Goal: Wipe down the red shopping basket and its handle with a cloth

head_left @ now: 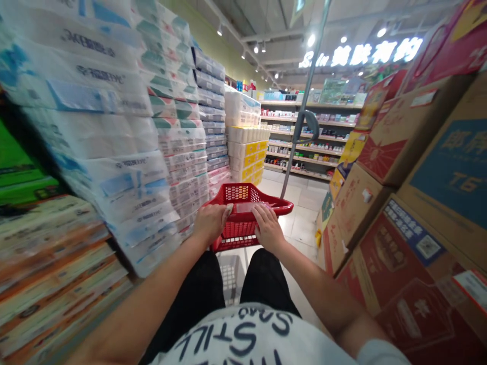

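A red plastic shopping cart (238,230) with a perforated basket stands right in front of my body. My left hand (210,223) is at the near left corner of its rim, with the fingers curled around the handle edge. On the right part of the handle lies my right hand (268,227), its fingers bent over the bar and pressed together. A pale label strip shows on the handle between the two hands. Most of the basket's inside is hidden by the handle and my hands.
Stacked tissue packs (133,187) rise along the left. Cardboard boxes (357,203) are piled close on the right. A slanted metal pole (300,121) stands beyond the cart, before stocked shelves (319,147). Tiled floor (300,223) runs between the stacks.
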{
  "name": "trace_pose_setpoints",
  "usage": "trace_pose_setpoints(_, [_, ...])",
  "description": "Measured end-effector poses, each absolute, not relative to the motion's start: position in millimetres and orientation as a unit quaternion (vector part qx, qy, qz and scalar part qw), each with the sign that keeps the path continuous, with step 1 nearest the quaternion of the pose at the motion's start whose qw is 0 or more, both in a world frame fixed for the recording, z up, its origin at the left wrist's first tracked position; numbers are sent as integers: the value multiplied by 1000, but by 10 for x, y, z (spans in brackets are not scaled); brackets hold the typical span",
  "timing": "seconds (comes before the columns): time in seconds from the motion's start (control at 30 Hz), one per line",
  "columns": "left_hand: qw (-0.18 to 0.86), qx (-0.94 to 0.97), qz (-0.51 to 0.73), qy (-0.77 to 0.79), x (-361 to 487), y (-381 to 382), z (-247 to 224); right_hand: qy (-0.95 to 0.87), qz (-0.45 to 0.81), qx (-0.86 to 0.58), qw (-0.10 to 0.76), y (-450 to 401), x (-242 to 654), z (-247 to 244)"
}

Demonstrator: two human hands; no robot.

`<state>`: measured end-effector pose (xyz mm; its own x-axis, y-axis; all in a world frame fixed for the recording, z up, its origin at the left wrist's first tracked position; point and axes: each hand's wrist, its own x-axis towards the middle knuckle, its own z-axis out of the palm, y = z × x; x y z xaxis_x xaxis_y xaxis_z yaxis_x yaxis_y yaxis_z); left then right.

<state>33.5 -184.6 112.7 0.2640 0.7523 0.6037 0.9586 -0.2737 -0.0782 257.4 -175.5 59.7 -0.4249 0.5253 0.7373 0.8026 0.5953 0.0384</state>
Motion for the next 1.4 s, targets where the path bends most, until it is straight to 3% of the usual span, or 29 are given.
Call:
trace_pose_setpoints(0.33, [210, -791, -207, -535, 242, -1792, 1136, -800, -220, -395, 395, -1681, 2515, 559])
trace_pose_setpoints(0.57, [228, -775, -258, -530, 330, -1883, 1016, -782, -236, -404, 412, -1690, 2499, 540])
trace_pose_setpoints(0.77, [121, -777, -121, -605, 328, -1641, 1341, -784, -227, -408, 410, -1701, 2463, 524])
trace_pose_setpoints(0.97, [252, -758, -234, -554, 336, -1790, 1112, -772, -216, -421, 424, -1720, 2445, 507])
trace_pose_setpoints(1.17, [171, -782, -151, -581, 286, -1651, 1202, -775, -218, -415, 424, -1724, 2447, 521])
trace_pose_setpoints(1.4, [209, -760, -200, -581, 331, -1670, 1175, -764, -206, -420, 444, -1706, 2409, 486])
